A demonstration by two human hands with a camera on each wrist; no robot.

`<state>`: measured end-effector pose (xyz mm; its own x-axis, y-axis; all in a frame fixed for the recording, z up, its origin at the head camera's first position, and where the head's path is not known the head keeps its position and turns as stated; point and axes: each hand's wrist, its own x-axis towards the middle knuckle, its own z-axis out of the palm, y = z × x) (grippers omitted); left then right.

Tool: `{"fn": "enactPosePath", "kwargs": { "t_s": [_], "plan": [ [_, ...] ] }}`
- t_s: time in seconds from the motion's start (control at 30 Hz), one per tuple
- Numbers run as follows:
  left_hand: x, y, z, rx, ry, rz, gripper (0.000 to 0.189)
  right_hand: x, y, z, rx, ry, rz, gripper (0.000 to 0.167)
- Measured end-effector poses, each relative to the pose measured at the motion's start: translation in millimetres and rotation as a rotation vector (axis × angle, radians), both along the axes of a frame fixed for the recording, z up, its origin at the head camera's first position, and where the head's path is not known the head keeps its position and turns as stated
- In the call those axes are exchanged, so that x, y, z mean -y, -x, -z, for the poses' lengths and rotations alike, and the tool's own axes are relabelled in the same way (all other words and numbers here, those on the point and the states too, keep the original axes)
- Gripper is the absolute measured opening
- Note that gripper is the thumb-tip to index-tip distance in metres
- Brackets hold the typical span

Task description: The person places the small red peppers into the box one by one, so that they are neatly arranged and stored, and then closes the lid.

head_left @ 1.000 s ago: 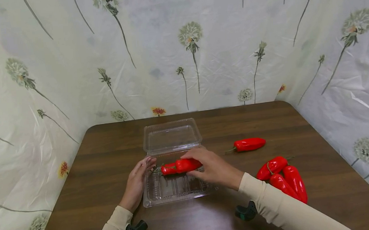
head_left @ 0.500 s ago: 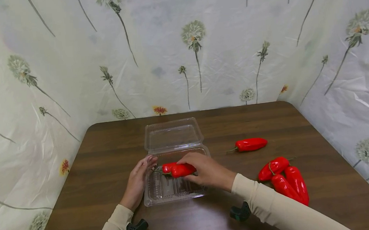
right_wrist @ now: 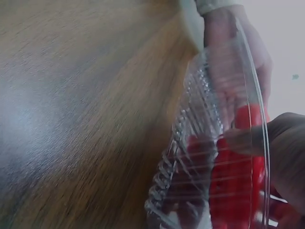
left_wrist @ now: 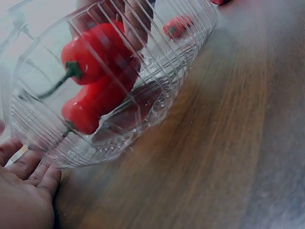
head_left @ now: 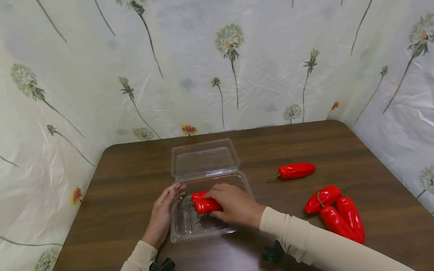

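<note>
**Pepper lowered into clamshell**

Since a second ago, right hand (head_left: 234,204) has carried the red pepper (head_left: 204,204) from above the container rim down and left into the tray of the clear clamshell container (head_left: 194,231). Fingers curl round the pepper, which lies under the fingertips, stem toward the left hand (head_left: 162,214). Left hand rests with straight fingers against the container's left wall. Lid lies open behind the tray. No readable labels or writing. Right of the container: one loose pepper (head_left: 295,170), and nearer the table edge a cluster of three peppers (head_left: 338,213). All on the brown table (head_left: 128,176).
</note>
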<state>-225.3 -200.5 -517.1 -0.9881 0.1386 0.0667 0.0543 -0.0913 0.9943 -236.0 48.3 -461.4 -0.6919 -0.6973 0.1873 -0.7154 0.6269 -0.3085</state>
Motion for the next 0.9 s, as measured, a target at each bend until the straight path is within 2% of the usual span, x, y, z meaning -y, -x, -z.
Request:
{"fn": "enactPosePath", "kwargs": {
  "t_s": [0.17, 0.33, 0.6, 0.9],
  "plan": [
    [-1.1, 0.4, -0.6, 0.003, -0.031, 0.001, 0.044, 6.6, -1.2, 3.0, -0.075, -0.052, 0.017, 0.046],
    [-1.9, 0.1, -1.7, 0.002, -0.057, 0.002, 0.044, 10.3, -3.1, 6.3, -0.105, -0.079, 0.032, 0.046],
    [-2.0, 0.0, -0.1, 0.014, -0.065, -0.002, 0.044, 11.9, -4.1, 8.5, -0.058, -0.104, 0.049, 0.045],
    [-2.0, 0.1, -0.9, 0.0, -0.067, -0.002, 0.043, 4.4, -1.1, 4.0, -0.028, -0.034, 0.051, 0.044]
  ]
}}
